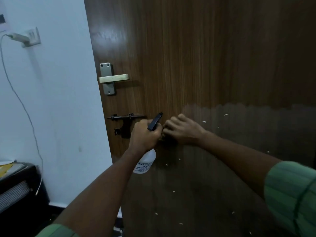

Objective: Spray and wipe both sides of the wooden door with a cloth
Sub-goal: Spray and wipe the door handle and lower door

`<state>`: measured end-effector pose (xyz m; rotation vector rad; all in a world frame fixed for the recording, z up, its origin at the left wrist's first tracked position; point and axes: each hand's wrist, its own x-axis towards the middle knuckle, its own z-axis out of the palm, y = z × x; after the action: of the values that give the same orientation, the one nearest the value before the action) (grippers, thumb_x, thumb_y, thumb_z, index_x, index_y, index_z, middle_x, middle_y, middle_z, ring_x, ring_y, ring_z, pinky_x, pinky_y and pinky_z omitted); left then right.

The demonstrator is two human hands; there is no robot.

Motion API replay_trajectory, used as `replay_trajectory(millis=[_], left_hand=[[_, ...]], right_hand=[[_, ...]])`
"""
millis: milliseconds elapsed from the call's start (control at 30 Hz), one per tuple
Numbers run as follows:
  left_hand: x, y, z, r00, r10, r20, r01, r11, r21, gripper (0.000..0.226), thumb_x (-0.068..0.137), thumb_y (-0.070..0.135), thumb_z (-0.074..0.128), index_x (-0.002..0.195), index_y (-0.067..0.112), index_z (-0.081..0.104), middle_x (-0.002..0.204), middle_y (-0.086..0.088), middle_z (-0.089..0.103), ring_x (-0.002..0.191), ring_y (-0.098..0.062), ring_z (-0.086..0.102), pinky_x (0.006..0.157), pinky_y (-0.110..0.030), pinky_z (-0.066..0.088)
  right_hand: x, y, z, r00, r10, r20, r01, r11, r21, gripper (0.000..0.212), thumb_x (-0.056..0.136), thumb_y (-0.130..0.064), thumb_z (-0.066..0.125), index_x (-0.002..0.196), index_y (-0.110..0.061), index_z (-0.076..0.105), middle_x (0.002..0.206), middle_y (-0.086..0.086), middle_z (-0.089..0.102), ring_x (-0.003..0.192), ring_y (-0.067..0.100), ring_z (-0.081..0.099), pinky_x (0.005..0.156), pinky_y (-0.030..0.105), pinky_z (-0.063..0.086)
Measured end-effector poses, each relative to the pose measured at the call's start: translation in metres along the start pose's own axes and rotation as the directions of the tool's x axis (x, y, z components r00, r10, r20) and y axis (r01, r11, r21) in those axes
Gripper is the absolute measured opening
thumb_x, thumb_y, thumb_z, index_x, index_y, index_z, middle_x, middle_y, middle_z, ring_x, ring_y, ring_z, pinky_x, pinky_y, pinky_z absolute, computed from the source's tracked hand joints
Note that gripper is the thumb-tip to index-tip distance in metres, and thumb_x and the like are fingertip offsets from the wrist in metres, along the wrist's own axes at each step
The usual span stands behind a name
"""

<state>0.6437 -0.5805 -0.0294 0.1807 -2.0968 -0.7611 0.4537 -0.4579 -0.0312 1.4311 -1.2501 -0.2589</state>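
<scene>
The left hand curls its fingers around the neck of a white spray bottle, whose black nozzle points up at the wooden door. Just beside it, the right hand has its fingers curled against the door over something dark, too hidden to identify. A sliding bolt and lever handle sit to the left. Pale flecks dot the door's lower half.

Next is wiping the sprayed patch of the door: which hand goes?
Right. The right hand is already against the wooden door, fingers curled over something dark, probably the cloth, though it's mostly hidden. The left hand is busy gripping the spray bottle.
</scene>
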Motion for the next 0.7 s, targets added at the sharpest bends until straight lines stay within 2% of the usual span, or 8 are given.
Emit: replay_trajectory(millis=[67,167,200,300,367,467,600,700], left_hand=[[0.009,-0.001,0.001,1.000,-0.004,-0.020,0.003,1.000,-0.019,0.037,0.099,0.023,0.063,0.063,0.020,0.056,0.052,0.006,0.051,0.044,-0.010,0.044,0.047,-0.034,0.037],[0.021,-0.012,0.009,0.997,-0.045,-0.057,0.038,0.992,-0.124,0.036,0.092,0.031,0.062,0.061,0.014,0.054,0.052,0.000,0.051,0.047,-0.025,0.049,0.047,-0.049,0.043],[0.021,-0.016,0.013,0.998,-0.043,-0.048,0.035,0.988,-0.150,0.036,0.091,0.032,0.061,0.061,0.013,0.055,0.052,-0.003,0.051,0.047,-0.030,0.050,0.047,-0.051,0.044],[0.023,-0.021,0.023,0.999,-0.036,0.007,0.037,0.987,-0.153,0.034,0.093,0.032,0.061,0.065,0.011,0.060,0.056,-0.009,0.057,0.051,-0.036,0.056,0.050,-0.051,0.049],[0.030,-0.018,0.025,0.998,-0.051,0.032,0.057,0.973,-0.224,0.030,0.095,0.026,0.063,0.070,0.010,0.063,0.058,-0.008,0.059,0.051,-0.029,0.056,0.052,-0.049,0.050],[0.047,-0.006,0.022,0.999,-0.046,0.029,0.052,0.969,-0.240,0.032,0.094,0.030,0.063,0.072,0.006,0.066,0.061,-0.014,0.061,0.051,-0.027,0.056,0.051,-0.050,0.050],[0.057,0.012,0.028,0.998,-0.032,0.049,0.042,0.970,-0.238,0.029,0.092,0.031,0.063,0.070,0.013,0.065,0.060,-0.009,0.061,0.051,-0.027,0.056,0.051,-0.050,0.050],[0.056,0.021,0.040,1.000,-0.007,0.030,0.012,0.984,-0.179,0.030,0.090,0.033,0.061,0.063,0.020,0.061,0.056,-0.009,0.058,0.050,-0.024,0.054,0.049,-0.046,0.047]], right_hand=[[0.015,0.041,-0.013,0.946,0.293,-0.138,-0.297,0.955,-0.005,0.031,0.098,-0.039,0.050,0.120,-0.019,0.059,0.117,0.013,0.058,0.099,0.032,0.057,0.086,0.046,0.041],[0.029,0.041,-0.018,0.620,0.732,-0.282,-0.729,0.671,0.137,0.023,0.098,-0.038,0.053,0.107,-0.017,0.058,0.102,0.011,0.056,0.089,0.031,0.053,0.080,0.044,0.037],[0.026,0.023,-0.009,0.625,0.725,-0.290,-0.716,0.680,0.158,0.022,0.096,-0.035,0.057,0.107,-0.016,0.058,0.103,0.011,0.056,0.089,0.031,0.054,0.080,0.044,0.037],[-0.008,-0.021,0.010,0.955,0.261,-0.144,-0.259,0.965,0.033,0.024,0.096,-0.029,0.057,0.114,-0.014,0.060,0.111,0.011,0.058,0.094,0.030,0.056,0.082,0.045,0.041],[-0.022,-0.002,0.005,0.999,-0.052,0.007,0.052,0.999,-0.013,0.029,0.098,-0.032,0.057,0.121,-0.014,0.059,0.113,0.008,0.058,0.096,0.026,0.056,0.083,0.042,0.042],[-0.016,0.032,-0.001,0.983,0.159,-0.088,-0.165,0.984,-0.067,0.042,0.098,-0.039,0.057,0.133,-0.016,0.059,0.111,0.007,0.056,0.093,0.025,0.053,0.080,0.044,0.042],[-0.007,0.012,0.004,0.631,0.718,-0.295,-0.718,0.684,0.129,0.035,0.097,-0.035,0.057,0.126,-0.019,0.068,0.097,0.007,0.058,0.084,0.029,0.057,0.076,0.043,0.037],[-0.031,-0.015,0.013,0.866,0.462,-0.193,-0.458,0.886,0.070,0.043,0.093,-0.031,0.063,0.133,-0.019,0.060,0.109,0.011,0.061,0.091,0.030,0.057,0.080,0.045,0.041]])
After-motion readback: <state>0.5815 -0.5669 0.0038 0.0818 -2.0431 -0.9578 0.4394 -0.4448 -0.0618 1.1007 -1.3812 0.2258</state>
